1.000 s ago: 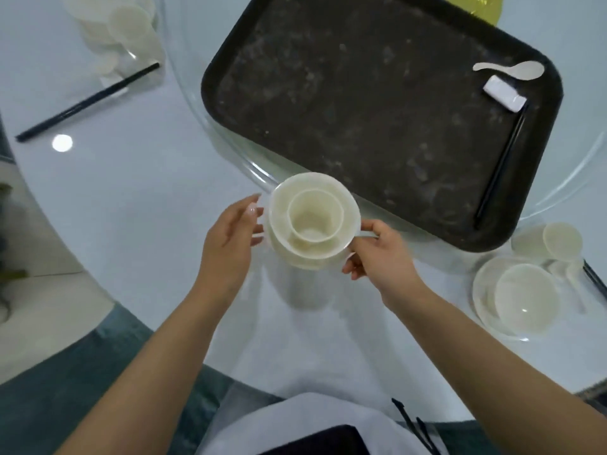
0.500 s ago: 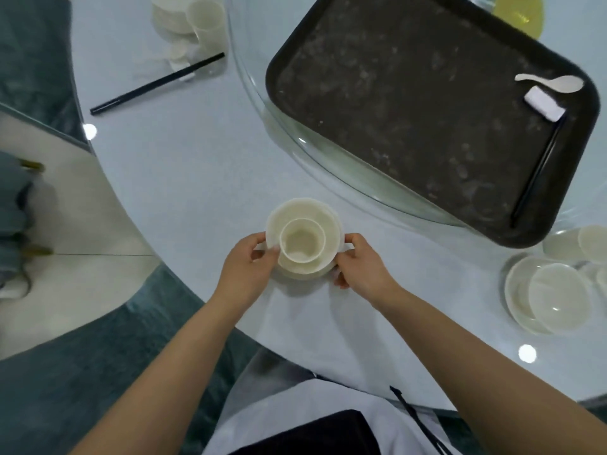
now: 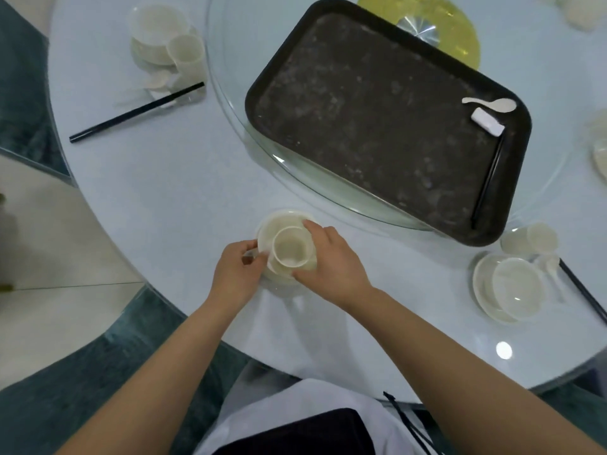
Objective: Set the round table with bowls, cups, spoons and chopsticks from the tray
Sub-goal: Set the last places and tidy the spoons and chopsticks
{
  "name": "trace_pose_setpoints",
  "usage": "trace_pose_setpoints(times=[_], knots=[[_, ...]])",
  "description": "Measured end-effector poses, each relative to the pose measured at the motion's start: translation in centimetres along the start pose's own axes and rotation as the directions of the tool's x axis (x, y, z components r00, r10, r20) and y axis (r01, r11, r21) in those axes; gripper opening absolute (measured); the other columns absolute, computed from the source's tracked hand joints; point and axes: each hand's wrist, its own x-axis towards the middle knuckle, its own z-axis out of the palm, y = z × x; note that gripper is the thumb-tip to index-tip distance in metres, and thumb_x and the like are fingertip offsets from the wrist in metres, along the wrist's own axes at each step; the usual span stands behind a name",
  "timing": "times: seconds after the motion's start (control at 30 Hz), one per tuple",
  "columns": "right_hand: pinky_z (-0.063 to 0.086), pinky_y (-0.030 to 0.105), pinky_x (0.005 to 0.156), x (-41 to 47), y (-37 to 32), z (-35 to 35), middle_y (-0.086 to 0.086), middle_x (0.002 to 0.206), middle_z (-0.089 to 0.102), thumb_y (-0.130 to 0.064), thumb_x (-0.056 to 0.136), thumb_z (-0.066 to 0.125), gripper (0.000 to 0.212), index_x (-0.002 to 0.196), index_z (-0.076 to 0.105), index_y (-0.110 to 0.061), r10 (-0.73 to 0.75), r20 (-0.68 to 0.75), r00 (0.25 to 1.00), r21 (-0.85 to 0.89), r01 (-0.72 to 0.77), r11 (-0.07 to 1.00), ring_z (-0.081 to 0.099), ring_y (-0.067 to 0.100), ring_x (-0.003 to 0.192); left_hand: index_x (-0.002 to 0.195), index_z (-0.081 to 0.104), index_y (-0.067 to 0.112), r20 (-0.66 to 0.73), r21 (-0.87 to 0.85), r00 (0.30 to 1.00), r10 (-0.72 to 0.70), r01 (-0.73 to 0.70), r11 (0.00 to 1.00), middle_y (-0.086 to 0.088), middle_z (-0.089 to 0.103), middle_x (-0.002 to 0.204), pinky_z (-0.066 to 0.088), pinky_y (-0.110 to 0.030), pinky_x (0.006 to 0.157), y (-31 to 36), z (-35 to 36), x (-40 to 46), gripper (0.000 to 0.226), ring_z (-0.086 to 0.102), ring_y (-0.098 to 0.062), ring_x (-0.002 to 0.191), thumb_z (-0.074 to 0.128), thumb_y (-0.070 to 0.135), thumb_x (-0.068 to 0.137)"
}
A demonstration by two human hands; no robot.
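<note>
Nearest the person, the pale glossy round table point(image 3: 197, 198) curves above a teal carpeted floor point(image 3: 49, 405), with light tiles at the left. Close to that near rim, the right hand point(image 3: 331, 261) wraps its fingers round a small cream plastic cup point(image 3: 292, 247) sitting in a cream bowl point(image 3: 279, 224), while the left hand point(image 3: 235, 274) pinches the bowl's left rim. To the right lies a finished cream place setting point(image 3: 512, 287) with black chopsticks point(image 3: 583, 292) beside it; bare tabletop separates the two. Farther off, a clear glass turntable point(image 3: 230, 133) carries a dark rectangular tray point(image 3: 377, 126) holding a white spoon point(image 3: 492, 104), a white rest point(image 3: 487, 122) and black chopsticks point(image 3: 487, 185). Far left sits another cream setting point(image 3: 164, 44).
</note>
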Motion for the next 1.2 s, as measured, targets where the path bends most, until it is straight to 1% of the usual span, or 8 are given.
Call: trace_pose_setpoints(times=[0.2,0.33,0.4,0.53,0.7,0.83,0.97,1.2], knots=[[0.043,0.03,0.086,0.0,-0.8,0.0,-0.003,0.134,0.046,-0.043,0.074,0.072,0.078,0.141,0.036,-0.027,-0.046,-0.091,0.995,0.058,0.051,0.997,0.051,0.02,0.116,0.107,0.064,0.033,0.011,0.025,1.0,0.025,-0.025,0.999,0.032,0.054,0.085,0.038,-0.009,0.06,-0.5,0.3,0.3,0.019,0.058,0.008,0.076,0.059,0.022,0.092],[0.048,0.027,0.084,-0.8,0.4,-1.9,-0.019,0.122,0.051,-0.047,0.068,0.077,0.069,0.127,0.042,-0.038,0.121,-0.261,0.958,0.362,-0.019,0.932,0.055,0.007,0.1,0.117,0.067,0.023,-0.008,0.017,1.0,0.029,-0.029,0.999,0.021,0.061,0.095,0.039,-0.01,0.063,-0.6,0.0,1.0,0.025,0.057,0.004,0.082,0.059,0.022,0.094],[0.049,0.026,0.082,-1.0,1.7,-2.7,-0.02,0.119,0.052,-0.046,0.069,0.079,0.067,0.125,0.043,-0.039,0.223,-0.294,0.929,0.403,-0.091,0.911,0.056,0.006,0.096,0.122,0.065,0.019,-0.024,0.0,0.999,0.021,-0.021,1.0,0.014,0.063,0.101,0.039,-0.01,0.065,-0.8,-0.3,1.6,0.03,0.058,0.0,0.085,0.059,0.022,0.093],[0.05,0.034,0.087,-0.6,3.7,-3.3,-0.015,0.12,0.055,-0.041,0.072,0.079,0.066,0.127,0.044,-0.033,0.314,-0.253,0.915,0.408,-0.194,0.892,0.058,0.012,0.101,0.125,0.061,0.019,-0.061,-0.013,0.998,0.017,-0.018,1.0,0.018,0.059,0.098,0.036,-0.011,0.065,-0.6,-0.7,2.5,0.032,0.057,-0.008,0.094,0.059,0.02,0.093],[0.046,0.031,0.082,0.3,3.8,-3.3,-0.012,0.12,0.054,-0.043,0.072,0.077,0.063,0.124,0.044,-0.034,0.307,-0.272,0.912,0.344,-0.206,0.916,0.055,0.012,0.102,0.089,0.061,0.038,-0.052,0.031,0.999,-0.002,0.004,1.0,0.04,0.058,0.067,0.036,-0.009,0.059,0.2,-0.9,3.2,0.025,0.055,0.023,0.071,0.058,0.014,0.091],[0.039,0.029,0.078,0.7,4.1,-2.6,-0.004,0.126,0.05,-0.035,0.076,0.073,0.064,0.131,0.043,-0.026,0.299,-0.253,0.92,0.24,-0.239,0.941,0.054,0.019,0.108,0.075,0.056,0.044,-0.043,0.061,0.999,-0.002,0.005,0.998,0.045,0.057,0.068,0.038,-0.014,0.061,0.4,-0.9,3.3,0.036,0.053,0.025,0.07,0.057,0.012,0.091],[0.039,0.03,0.079,0.8,4.5,-2.3,0.001,0.131,0.049,-0.033,0.078,0.073,0.068,0.136,0.039,-0.023,0.315,-0.234,0.92,0.209,-0.269,0.94,0.054,0.024,0.112,0.114,0.063,0.026,-0.052,0.062,0.998,0.026,-0.023,0.998,0.036,0.052,0.083,0.036,-0.011,0.065,0.5,-0.8,3.6,0.026,0.055,0.009,0.079,0.058,0.014,0.092],[0.037,0.03,0.085,0.1,5.9,-2.4,0.001,0.144,0.041,-0.037,0.078,0.073,0.087,0.149,0.024,-0.026,0.311,-0.185,0.932,0.2,-0.274,0.941,0.049,0.022,0.124,0.106,0.058,0.026,-0.012,0.144,0.998,0.056,-0.054,0.988,0.019,0.06,0.096,0.041,-0.017,0.069,1.3,-0.7,3.7,0.017,0.058,-0.016,0.102,0.058,0.017,0.091]])
